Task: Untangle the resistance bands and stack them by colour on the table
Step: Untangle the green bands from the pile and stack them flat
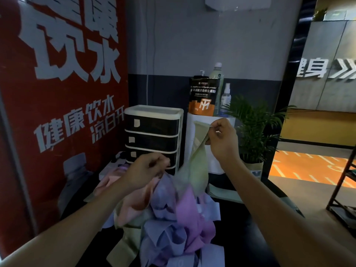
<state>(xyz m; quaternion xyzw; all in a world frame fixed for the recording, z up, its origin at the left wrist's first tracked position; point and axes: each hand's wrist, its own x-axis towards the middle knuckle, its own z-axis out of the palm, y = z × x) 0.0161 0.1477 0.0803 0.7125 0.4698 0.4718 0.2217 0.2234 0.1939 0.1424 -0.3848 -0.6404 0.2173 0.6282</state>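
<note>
**Green band lifted, tail still in the pile**

My right hand (221, 140) pinches the top end of a pale green resistance band (195, 160) between thumb and fingertips, at about 1 o'clock from the tangled pile (173, 218). The band's long axis runs steeply down toward 7 o'clock, and its lower end disappears among blue and purple bands. My left hand (148, 168) is nearer the pile, fingers curled at its top; whether it grips a band there I cannot tell, the view is blurred. Pink bands (133, 205) lie at 9 o'clock of the pile on the dark table (240, 228). A drawer unit (153, 135) stands at 12 o'clock behind, with a potted plant (254, 132) at 2 o'clock. Judgement: pull up and right while the left hand steadies the pile.
</note>
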